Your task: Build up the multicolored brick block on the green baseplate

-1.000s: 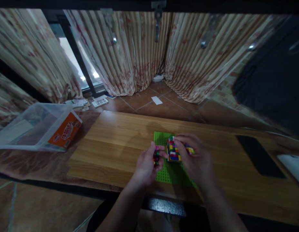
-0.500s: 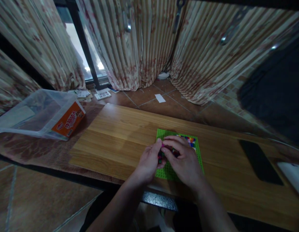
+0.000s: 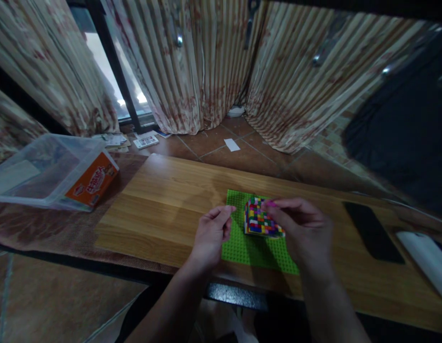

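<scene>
A green studded baseplate (image 3: 249,247) lies on the wooden board (image 3: 171,209). On it stands a multicoloured block of small bricks (image 3: 260,221). My right hand (image 3: 303,231) is over the block's right side, its fingertips pinching a small pink brick (image 3: 270,204) at the block's top edge. My left hand (image 3: 211,233) rests on the baseplate's left edge, fingers curled together; whether it holds bricks is hidden.
A clear plastic tub with an orange label (image 3: 56,176) sits at the left on a patterned cloth. A black phone (image 3: 373,231) and a white object (image 3: 426,255) lie at the right. Striped curtains (image 3: 221,66) and tiled floor lie beyond.
My hands have parted: the right one moved right with a pink brick to the block's top, the left stayed at the plate's left edge. The block now shows between them.
</scene>
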`<action>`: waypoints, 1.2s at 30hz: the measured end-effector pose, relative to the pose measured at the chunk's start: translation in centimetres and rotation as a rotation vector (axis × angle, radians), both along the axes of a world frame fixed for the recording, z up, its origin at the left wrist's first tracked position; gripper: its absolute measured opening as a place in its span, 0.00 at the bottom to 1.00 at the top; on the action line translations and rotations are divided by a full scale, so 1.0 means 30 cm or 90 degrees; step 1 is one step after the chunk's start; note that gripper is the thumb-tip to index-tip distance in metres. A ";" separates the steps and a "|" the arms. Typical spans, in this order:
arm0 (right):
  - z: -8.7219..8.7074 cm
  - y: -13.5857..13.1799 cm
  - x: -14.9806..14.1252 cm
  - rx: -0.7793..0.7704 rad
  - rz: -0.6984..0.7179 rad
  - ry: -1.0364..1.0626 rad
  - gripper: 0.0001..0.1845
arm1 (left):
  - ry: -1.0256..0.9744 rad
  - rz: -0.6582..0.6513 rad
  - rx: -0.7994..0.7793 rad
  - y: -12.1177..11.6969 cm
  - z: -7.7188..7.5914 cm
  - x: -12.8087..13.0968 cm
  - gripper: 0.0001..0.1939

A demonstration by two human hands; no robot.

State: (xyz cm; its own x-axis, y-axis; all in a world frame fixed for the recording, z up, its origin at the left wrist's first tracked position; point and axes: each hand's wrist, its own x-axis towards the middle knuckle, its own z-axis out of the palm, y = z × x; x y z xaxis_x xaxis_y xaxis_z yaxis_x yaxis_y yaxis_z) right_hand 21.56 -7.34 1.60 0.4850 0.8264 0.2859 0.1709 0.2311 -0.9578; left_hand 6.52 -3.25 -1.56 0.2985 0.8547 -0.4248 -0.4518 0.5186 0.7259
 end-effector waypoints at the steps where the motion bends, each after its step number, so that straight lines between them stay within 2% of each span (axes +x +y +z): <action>1: 0.003 0.003 0.021 0.022 -0.019 0.034 0.07 | 0.003 0.004 -0.006 0.000 0.000 0.000 0.18; 4: -0.003 0.014 0.093 0.064 -0.088 0.111 0.09 | 0.018 0.002 -0.037 0.002 0.003 0.000 0.17; 9: -0.040 0.019 0.180 0.019 -0.184 0.169 0.10 | 0.027 -0.006 -0.090 0.007 0.014 0.003 0.15; 17: -0.049 0.018 0.178 -0.107 -0.185 0.136 0.11 | 0.045 -0.023 -0.081 0.006 0.014 0.002 0.17; 22: -0.049 0.006 0.175 -0.197 -0.153 -0.043 0.10 | 0.043 -0.023 -0.076 0.004 0.016 0.001 0.19; 27: -0.057 -0.003 0.159 -0.210 -0.110 -0.279 0.09 | 0.052 -0.026 -0.076 0.004 0.016 0.000 0.18; 31: -0.065 0.003 0.141 -0.201 -0.106 -0.362 0.10 | 0.044 -0.032 -0.074 0.006 0.015 0.001 0.18; 36: -0.084 0.014 0.135 -0.206 -0.124 -0.389 0.10 | 0.046 -0.032 -0.079 0.006 0.019 0.002 0.18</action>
